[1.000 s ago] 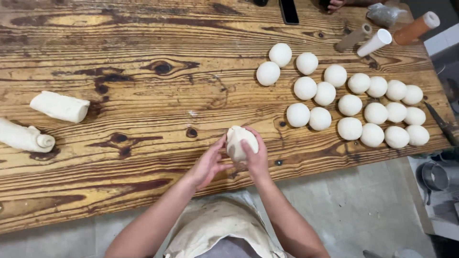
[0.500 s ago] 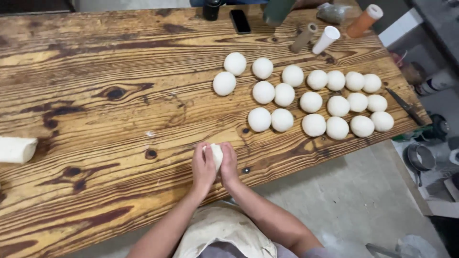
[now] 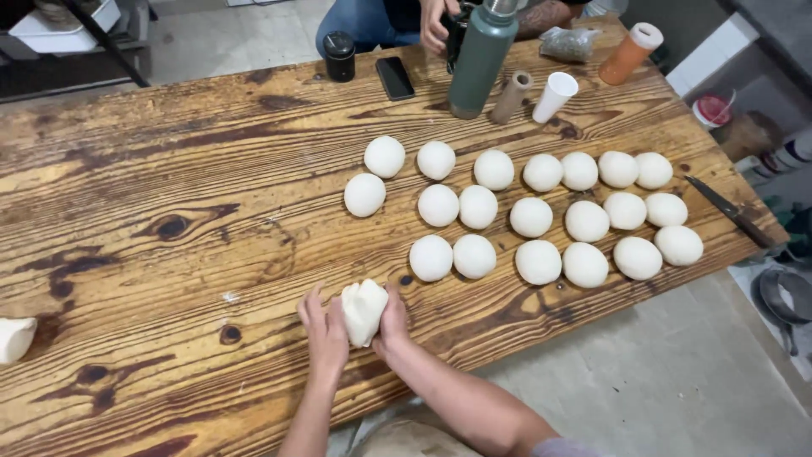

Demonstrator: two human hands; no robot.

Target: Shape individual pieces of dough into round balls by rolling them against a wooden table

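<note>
— What's in your grip?

— A pale, folded lump of dough [image 3: 364, 311], pressed between my left hand [image 3: 324, 332] and right hand [image 3: 392, 322] at the near edge of the knotty wooden counter [image 3: 169, 169].

— What's the risk?

— Squeezing unevenly could tear it, or it could slide off the edge; the smooth white dough balls [image 3: 530, 217] sit well apart.

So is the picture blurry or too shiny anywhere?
Head view: sharp and evenly lit; the dough balls cast only soft shadows, the wooden table shows a mild sheen without harsh glare, and the dough piece between both hands is clear.
</note>
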